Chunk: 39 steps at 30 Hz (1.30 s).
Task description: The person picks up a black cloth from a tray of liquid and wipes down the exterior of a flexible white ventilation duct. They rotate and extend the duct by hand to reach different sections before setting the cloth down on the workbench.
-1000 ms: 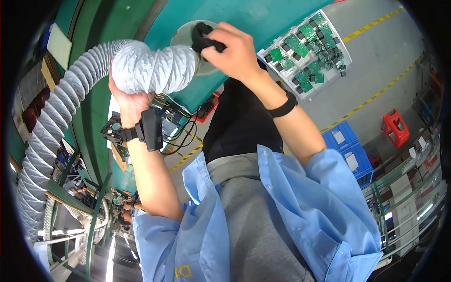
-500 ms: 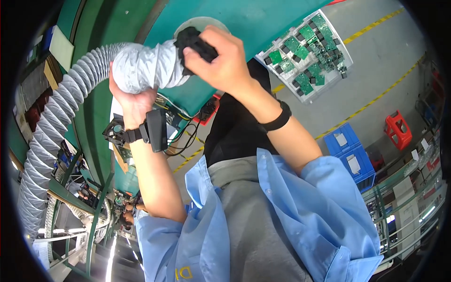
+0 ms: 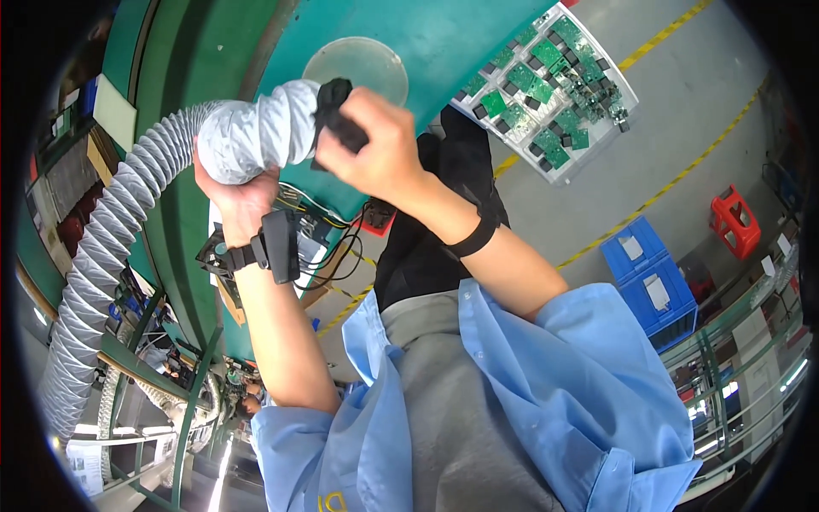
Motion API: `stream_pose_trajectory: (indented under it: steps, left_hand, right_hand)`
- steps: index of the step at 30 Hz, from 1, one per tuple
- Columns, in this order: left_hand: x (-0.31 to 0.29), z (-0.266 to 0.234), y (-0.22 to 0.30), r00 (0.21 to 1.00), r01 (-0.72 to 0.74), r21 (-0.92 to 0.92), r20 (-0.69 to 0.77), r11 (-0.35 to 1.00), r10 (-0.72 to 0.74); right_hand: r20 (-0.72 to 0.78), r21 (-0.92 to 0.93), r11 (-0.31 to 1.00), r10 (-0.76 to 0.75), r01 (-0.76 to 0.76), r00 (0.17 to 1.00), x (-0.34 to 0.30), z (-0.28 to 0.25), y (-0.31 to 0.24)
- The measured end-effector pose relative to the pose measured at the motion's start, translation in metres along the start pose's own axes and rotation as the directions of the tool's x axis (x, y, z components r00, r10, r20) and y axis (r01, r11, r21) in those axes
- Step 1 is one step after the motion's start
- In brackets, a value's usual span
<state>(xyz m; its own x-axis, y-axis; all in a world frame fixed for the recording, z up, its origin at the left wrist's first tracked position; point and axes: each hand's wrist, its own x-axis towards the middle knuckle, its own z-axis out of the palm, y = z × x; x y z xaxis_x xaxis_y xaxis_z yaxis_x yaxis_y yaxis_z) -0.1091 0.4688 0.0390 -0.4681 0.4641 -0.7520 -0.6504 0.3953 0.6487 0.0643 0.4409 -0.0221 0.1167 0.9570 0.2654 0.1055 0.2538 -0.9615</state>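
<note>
A grey-white flexible duct hose (image 3: 252, 132) curves up from the lower left and ends above the green tabletop. My left hand (image 3: 241, 198) cups it from below near its end, the fingers mostly hidden behind it. At the hose's open end, a black, crumpled cloth-like piece (image 3: 333, 107) is gripped by my right hand (image 3: 381, 141), thumb and fingers closed round it. Whether the black piece is fastened to the hose rim or only pressed against it, I cannot tell. Just beyond my right hand, a round translucent disc (image 3: 367, 64) lies on the tabletop.
A clear tray (image 3: 559, 177) of green circuit boards stands to the right of the green table (image 3: 461, 43). Cables (image 3: 328, 256) hang near my left wrist. Blue crates (image 3: 657, 290) and a red stool (image 3: 735, 224) stand on the grey floor, which has yellow striped lines.
My right hand and the black piece have shifted left and slightly down, uncovering the round disc. The hose end has moved a little left with my left hand still under it.
</note>
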Motion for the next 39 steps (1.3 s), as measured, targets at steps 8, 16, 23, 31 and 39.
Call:
stream_pose_trajectory:
  steps: [8, 16, 23, 31, 39]
  left_hand:
    - [0.013, 0.01, -0.009, 0.999, -0.053, -0.052, -0.013, 0.997, 0.052]
    - [-0.033, 0.016, -0.02, 0.98, -0.053, 0.074, 0.195, 0.996, 0.037]
    - [-0.142, -0.043, -0.008, 0.671, -0.736, 0.677, 0.733, -0.019, 0.11]
    - [-0.068, 0.095, 0.007, 0.287, -0.494, -0.131, 0.909, -0.86, -0.303]
    - [-0.051, 0.112, 0.02, 0.562, -0.592, 0.171, 0.788, -0.788, -0.251]
  right_hand:
    - [-0.115, 0.162, 0.921, 0.374, -0.354, 0.92, 0.027, 0.01, 0.005]
    - [0.056, 0.17, 0.874, 0.452, -0.455, 0.89, 0.068, -0.006, 0.023]
    - [0.003, 0.172, 0.936, 0.31, -0.306, 0.951, 0.067, -0.02, 0.044]
    - [-0.038, 0.65, 0.688, 0.453, -0.323, 0.89, 0.014, -0.009, 0.067]
    - [-0.211, 0.715, 0.619, 0.634, -0.326, 0.744, -0.018, 0.031, 0.061]
